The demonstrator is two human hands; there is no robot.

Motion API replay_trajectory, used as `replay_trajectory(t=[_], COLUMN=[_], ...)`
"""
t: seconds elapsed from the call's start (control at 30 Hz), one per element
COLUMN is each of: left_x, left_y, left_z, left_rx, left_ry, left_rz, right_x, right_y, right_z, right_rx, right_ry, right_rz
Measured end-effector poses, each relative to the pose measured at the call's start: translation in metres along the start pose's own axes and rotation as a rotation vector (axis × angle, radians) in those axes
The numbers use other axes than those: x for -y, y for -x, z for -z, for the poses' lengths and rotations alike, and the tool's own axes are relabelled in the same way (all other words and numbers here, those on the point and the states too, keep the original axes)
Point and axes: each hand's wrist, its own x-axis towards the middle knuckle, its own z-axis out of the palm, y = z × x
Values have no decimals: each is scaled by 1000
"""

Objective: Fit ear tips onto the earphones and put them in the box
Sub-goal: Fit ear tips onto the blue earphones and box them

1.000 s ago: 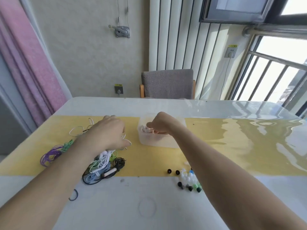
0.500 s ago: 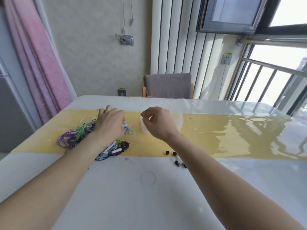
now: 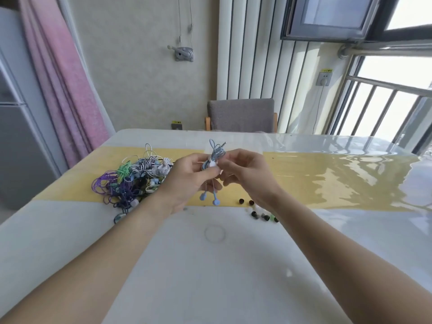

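Observation:
My left hand [image 3: 187,181] grips a coiled bundle of light-blue earphones [image 3: 214,157] above the yellow strip of the table. Its two blue earbuds [image 3: 216,202] dangle below my fingers without tips. My right hand [image 3: 245,174] is beside it, its fingertips pinching the same bundle from the right. Loose ear tips [image 3: 254,215], black, white and green, lie on the table under my right wrist. The clear plastic box [image 3: 254,148] shows faintly behind my hands. A tangled pile of other earphones [image 3: 131,181] sits to the left.
The white table [image 3: 210,265] has a glossy cover and a yellow runner [image 3: 327,178] across it. A grey chair [image 3: 240,115] stands at the far edge. A pink curtain [image 3: 65,90] hangs at the left, and a barred window [image 3: 385,108] is at the right.
My left hand lifted the blue earphone bundle off the pile and brought it to the centre. My right hand left the box and came to the bundle. The camera tilted up.

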Motion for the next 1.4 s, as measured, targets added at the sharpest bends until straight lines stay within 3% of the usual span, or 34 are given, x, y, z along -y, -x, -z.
replay_trajectory(t=[0.07,0.27,0.47,0.57,0.7,0.77,0.87,0.97,1.13,1.4], left_x=[7,22,15,14,26,36,37,35,44,48], left_y=[4,5,11,17,22,25,29,33,33,31], left_z=[-11,-28,-24,-24,-25,-24,-23,-27,-31,-32], left_rx=[74,76,142,84,-92,-60,65,200,159,65], left_ry=[158,740,1080,980,322,181,167,137,75,60], left_rz=[75,222,297,253,58,24,47,92,43,25], right_x=[0,-19,-24,-23,-23,-21,-18,-19,-18,-19], right_y=[15,41,40,44,43,44,48,50,54,52], right_z=[14,23,8,7,23,31,38,40,36,35], right_rx=[12,83,108,49,-75,-34,74,70,2,34], right_ry=[2,12,-46,-149,-125,-164,-168,59,279,314], right_rz=[-51,-174,-215,-251,-205,-211,-228,-106,41,1])
